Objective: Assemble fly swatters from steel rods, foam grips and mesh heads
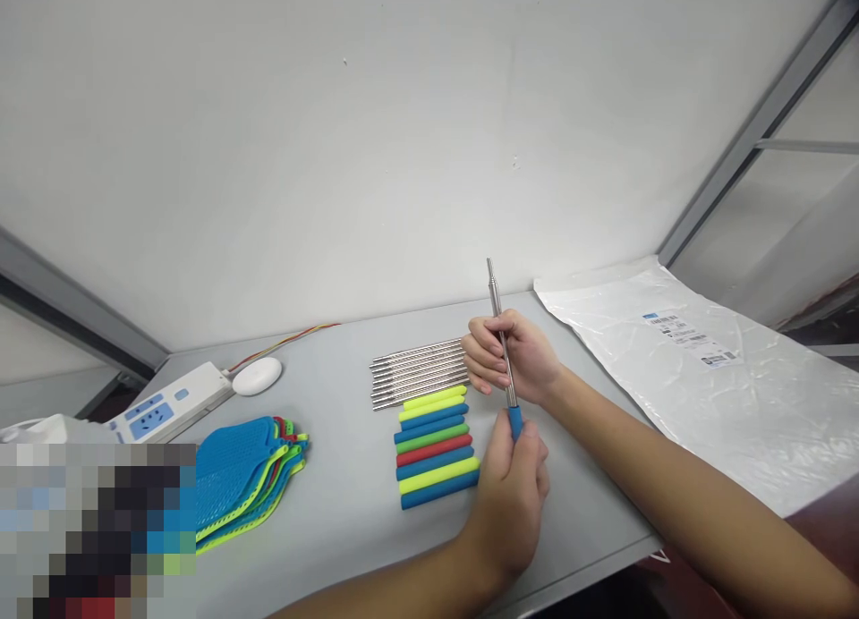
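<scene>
My right hand (520, 355) has its fingers wrapped around a steel telescopic rod (495, 292), which stands nearly upright and leans slightly left. Below it, my left hand (514, 494) grips a blue handle sleeve (515, 419). The rod's lower end meets the top of this sleeve; how deep it sits inside is hidden. Just left of my hands lies a row of several coloured handle sleeves (435, 443) in blue, yellow, green and red. Behind them, several more steel rods (416, 373) lie side by side, their right ends partly covered by my right hand.
Blue, green and red perforated fly swatter heads (242, 462) are stacked at the left. Beyond them are a white power strip (171, 404) and a white oval device (257, 376). A white plastic package (671, 368) covers the table's right side. A wall (416, 154) borders the back.
</scene>
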